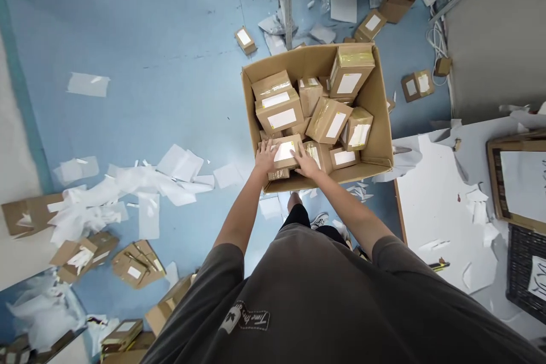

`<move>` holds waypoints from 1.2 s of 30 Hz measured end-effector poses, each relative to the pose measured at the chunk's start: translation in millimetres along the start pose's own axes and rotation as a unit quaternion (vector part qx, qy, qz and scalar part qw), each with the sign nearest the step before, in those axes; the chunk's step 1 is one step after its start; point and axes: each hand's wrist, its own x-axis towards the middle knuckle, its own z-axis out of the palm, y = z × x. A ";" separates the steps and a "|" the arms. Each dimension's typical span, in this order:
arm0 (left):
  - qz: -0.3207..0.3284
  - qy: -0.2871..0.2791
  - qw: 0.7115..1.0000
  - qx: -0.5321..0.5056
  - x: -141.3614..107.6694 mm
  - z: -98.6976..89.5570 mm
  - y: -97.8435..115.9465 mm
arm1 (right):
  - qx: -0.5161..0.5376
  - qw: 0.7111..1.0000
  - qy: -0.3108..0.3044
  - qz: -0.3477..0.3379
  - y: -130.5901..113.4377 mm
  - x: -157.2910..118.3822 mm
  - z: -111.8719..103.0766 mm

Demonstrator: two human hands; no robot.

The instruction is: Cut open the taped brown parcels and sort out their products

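Observation:
A large open cardboard carton (318,56) stands on the floor in front of me, filled with several small cardboard boxes. Near its front left corner, my left hand (266,156) grips the left end of a small labelled cardboard box (279,160). My right hand (307,164) holds that box's right end, fingers on its edge and white label. Other taped boxes with white labels lie around it, among them a tilted box (329,120) and a taller box (350,71) at the back right. The undersides of both hands are hidden.
A metal shelf post (286,5) rises behind the carton. Paper scraps (181,168) and a loose small box (245,40) lie on the blue floor. At right, a white tabletop (447,199) bears a cutter (439,265). Opened boxes (139,264) lie at lower left.

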 end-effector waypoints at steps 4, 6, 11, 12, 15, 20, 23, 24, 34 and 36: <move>0.012 0.027 0.999 0.012 -6.7 0.9 -1.1 | 0.007 1.000 0.023 0.010 -1.9 -5.0 11.2; 0.012 0.027 0.999 0.020 -8.2 -1.7 2.0 | 0.009 1.000 0.025 0.013 -2.0 -4.6 10.0; 0.007 0.028 0.999 0.023 -12.6 -3.7 9.1 | 0.018 0.999 0.030 0.006 -0.8 -2.5 5.0; 0.007 0.030 0.999 0.022 -14.1 -2.9 10.0 | 0.017 0.999 0.033 0.003 -0.4 -3.3 4.4; 0.006 0.040 0.999 0.021 -18.8 0.5 12.9 | 0.009 0.999 0.037 0.004 0.3 -8.1 2.9; 0.004 0.042 0.999 0.018 -20.8 4.5 19.9 | 0.003 0.999 0.047 0.000 2.5 -13.6 6.9; -0.015 0.017 1.000 0.017 -17.4 6.5 21.8 | 0.006 0.999 0.040 0.010 4.8 -11.2 14.0; -0.023 0.006 1.000 0.016 -15.7 7.1 21.5 | 0.006 0.999 0.032 0.021 5.6 -10.1 16.3; -0.028 -0.023 0.999 0.001 -5.2 2.0 17.1 | 0.010 0.999 0.043 0.031 4.5 -9.5 30.0; -0.021 -0.014 1.000 0.004 -10.1 -0.5 17.5 | 0.011 0.999 0.045 0.029 2.3 -10.3 29.7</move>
